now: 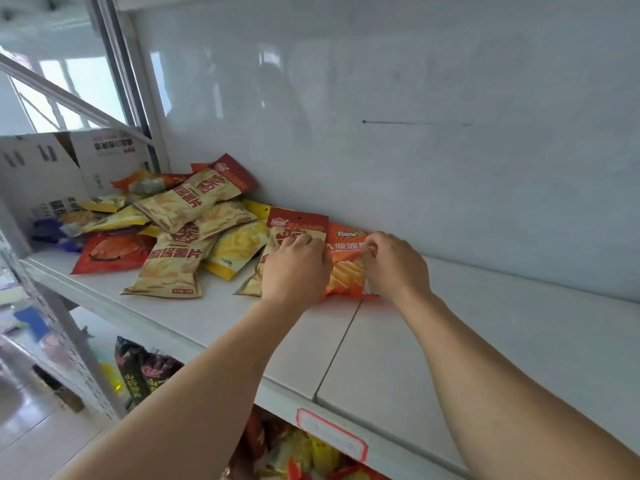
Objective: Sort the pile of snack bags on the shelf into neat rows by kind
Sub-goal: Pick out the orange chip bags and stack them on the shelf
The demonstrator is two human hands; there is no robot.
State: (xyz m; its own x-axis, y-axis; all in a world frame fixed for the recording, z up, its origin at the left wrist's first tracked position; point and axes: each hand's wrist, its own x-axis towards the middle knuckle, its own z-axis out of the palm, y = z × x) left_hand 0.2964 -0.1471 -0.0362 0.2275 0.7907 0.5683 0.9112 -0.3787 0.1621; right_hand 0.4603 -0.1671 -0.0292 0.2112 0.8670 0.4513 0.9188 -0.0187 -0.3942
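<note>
On the white shelf (485, 327), two bags stand side by side against the back wall, just right of the loose pile of snack bags (180, 220). The left hand (294, 268) lies flat on the tan-and-red chip bag (298, 223), fingers together. The right hand (394, 265) pinches the orange wavy-chip bag (346, 265) — fingertips clamped on its right edge.

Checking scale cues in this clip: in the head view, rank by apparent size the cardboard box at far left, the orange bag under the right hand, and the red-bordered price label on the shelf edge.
1. Cardboard box, largest although farthest away.
2. Orange bag, partly hidden by both hands.
3. Price label, smallest although nearest the camera.
</note>
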